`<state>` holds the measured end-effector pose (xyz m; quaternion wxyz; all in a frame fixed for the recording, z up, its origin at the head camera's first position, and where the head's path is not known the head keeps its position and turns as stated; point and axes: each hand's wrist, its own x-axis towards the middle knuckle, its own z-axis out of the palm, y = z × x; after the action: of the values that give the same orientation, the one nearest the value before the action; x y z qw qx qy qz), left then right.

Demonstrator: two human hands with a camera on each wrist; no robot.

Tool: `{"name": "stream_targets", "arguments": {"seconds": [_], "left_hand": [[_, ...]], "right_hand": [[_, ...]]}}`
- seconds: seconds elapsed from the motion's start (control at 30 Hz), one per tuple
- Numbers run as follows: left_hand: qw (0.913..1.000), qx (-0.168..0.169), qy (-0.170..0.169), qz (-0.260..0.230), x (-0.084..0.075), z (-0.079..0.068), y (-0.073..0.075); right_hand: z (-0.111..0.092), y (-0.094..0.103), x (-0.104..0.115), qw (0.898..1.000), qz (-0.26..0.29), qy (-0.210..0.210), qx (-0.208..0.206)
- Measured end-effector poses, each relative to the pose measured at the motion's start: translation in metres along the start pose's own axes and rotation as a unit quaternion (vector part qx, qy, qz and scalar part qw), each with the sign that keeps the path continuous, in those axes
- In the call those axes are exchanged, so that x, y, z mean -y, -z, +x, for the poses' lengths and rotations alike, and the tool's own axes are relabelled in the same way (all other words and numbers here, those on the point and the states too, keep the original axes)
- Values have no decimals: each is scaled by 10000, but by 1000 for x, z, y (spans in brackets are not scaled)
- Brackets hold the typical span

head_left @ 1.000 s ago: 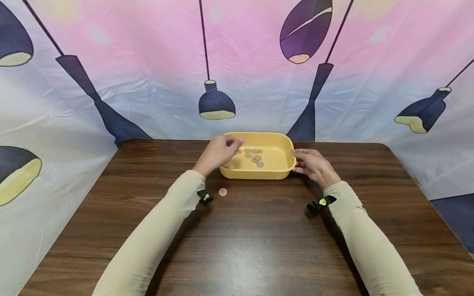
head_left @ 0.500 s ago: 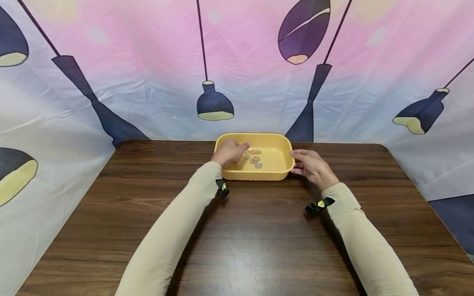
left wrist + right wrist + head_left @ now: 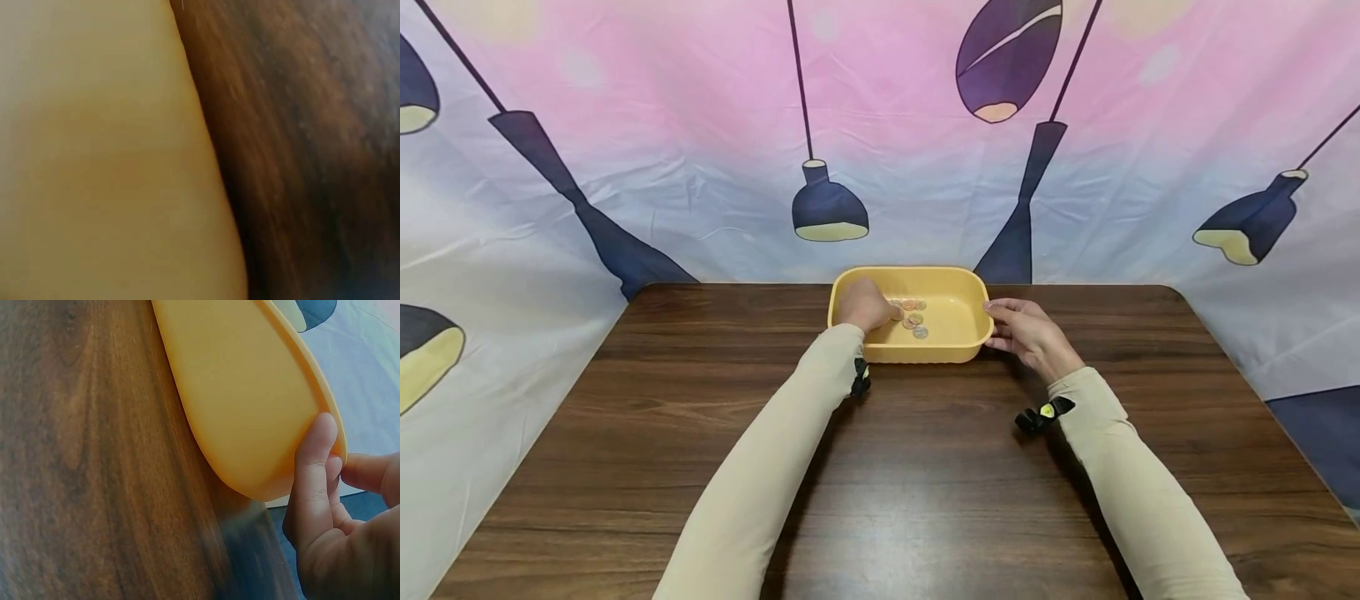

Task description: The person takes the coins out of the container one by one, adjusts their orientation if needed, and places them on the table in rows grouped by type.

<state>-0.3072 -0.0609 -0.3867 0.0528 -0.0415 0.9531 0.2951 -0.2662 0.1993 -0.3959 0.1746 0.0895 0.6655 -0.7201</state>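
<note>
A shallow yellow plastic tray stands near the far edge of the table. Several coins, copper and silver in colour, lie loose on its floor left of centre. My left hand reaches down inside the left end of the tray, its thumb right beside the nearest coins. Its other fingers are hidden behind the back of the hand, so I cannot tell whether they hold a coin. At the right end, my right hand pinches the tray's rim, with the thumb close to the lip.
The dark wooden table runs toward me from the tray. Behind its far edge hangs a cloth backdrop printed with lamps. A black strap band sits on the left wrist, another on the right.
My left hand has moved from above the tray's left rim down into it. A copper coin seen on the table in front is now out of sight behind the left sleeve. The right hand stays put.
</note>
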Motion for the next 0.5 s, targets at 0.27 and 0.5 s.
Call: {"name": "stream_targets", "arguments": {"seconds": [0.27,0.5], "left_hand": [[9996,-156,-210,106,-3,-3,-3],[9990,435,-40,-49,-3,-1,-1]], "right_hand": [[1,-1,1,9999,-88,31,-60],[0,0,2,9999,-153,-6,-79]]}}
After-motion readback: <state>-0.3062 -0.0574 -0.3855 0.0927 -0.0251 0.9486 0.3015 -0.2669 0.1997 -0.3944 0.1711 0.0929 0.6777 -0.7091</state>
